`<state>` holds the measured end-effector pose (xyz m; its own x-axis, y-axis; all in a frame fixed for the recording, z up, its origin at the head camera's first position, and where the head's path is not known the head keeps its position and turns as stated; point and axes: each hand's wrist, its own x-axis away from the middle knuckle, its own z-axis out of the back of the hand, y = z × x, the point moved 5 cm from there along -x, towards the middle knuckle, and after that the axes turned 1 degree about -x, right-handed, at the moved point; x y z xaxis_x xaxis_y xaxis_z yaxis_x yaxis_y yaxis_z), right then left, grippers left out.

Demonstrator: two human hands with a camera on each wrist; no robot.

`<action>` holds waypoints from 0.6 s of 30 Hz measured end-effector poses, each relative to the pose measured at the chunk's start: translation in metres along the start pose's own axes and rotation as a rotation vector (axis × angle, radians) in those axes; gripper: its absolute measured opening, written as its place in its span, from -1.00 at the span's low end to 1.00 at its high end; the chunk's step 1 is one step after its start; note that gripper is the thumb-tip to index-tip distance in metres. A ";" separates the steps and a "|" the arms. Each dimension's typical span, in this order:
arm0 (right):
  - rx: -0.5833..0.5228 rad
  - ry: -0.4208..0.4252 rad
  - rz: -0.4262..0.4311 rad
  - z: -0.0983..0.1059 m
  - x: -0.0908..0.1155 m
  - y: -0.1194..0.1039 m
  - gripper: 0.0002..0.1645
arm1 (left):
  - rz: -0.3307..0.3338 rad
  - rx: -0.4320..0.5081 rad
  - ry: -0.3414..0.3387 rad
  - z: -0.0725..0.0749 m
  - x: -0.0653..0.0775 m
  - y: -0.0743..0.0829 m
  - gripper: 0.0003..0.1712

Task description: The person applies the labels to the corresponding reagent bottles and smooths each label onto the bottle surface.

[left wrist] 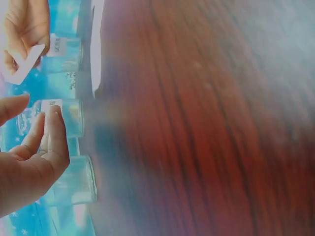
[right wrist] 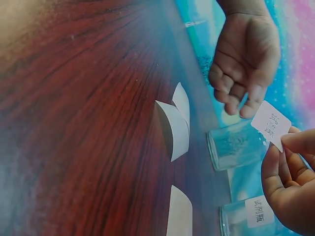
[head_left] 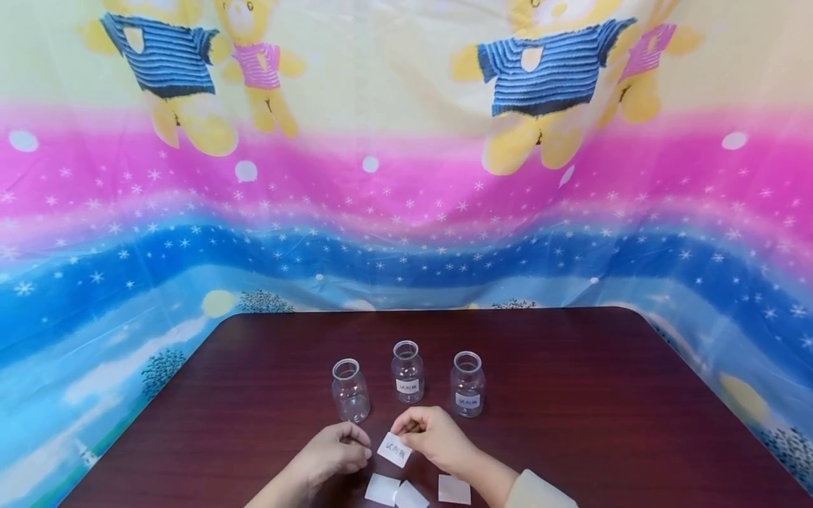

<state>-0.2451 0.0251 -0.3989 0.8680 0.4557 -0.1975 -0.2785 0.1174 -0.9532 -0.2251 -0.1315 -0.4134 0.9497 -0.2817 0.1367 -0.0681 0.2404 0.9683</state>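
Observation:
My right hand (head_left: 438,437) pinches a small white label (head_left: 394,450) with handwriting by one corner, between thumb and fingers. The label is held up over the table in front of the jars. Just left of it, my left hand (head_left: 336,450) has loosely bent fingers with nothing in them; the right wrist view shows a gap between those fingers and the label. Behind the hands stand three clear open glass jars. The left jar (head_left: 351,395) bears no visible label. The middle jar (head_left: 407,370) and the right jar (head_left: 467,381) each carry a white handwritten label on the front.
Two overlapping white paper pieces (head_left: 383,489) lie near the front of the dark red wooden table (head_left: 571,395). Another paper piece (head_left: 454,490) lies to their right, below my right wrist. A printed cloth (head_left: 406,212) with bears and snowflakes hangs around the table.

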 end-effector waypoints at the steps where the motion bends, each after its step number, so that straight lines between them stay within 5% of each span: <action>1: 0.016 0.005 0.003 -0.001 -0.001 0.000 -0.85 | -0.004 0.017 0.004 -0.001 0.000 0.001 -0.75; 18: 0.043 0.023 0.026 -0.010 -0.001 -0.033 -0.89 | -0.052 0.064 0.062 -0.005 -0.004 0.010 -0.82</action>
<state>-0.2328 0.0118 -0.3691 0.8693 0.4387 -0.2278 -0.3182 0.1437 -0.9371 -0.2284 -0.1234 -0.4051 0.9695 -0.2333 0.0750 -0.0362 0.1663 0.9854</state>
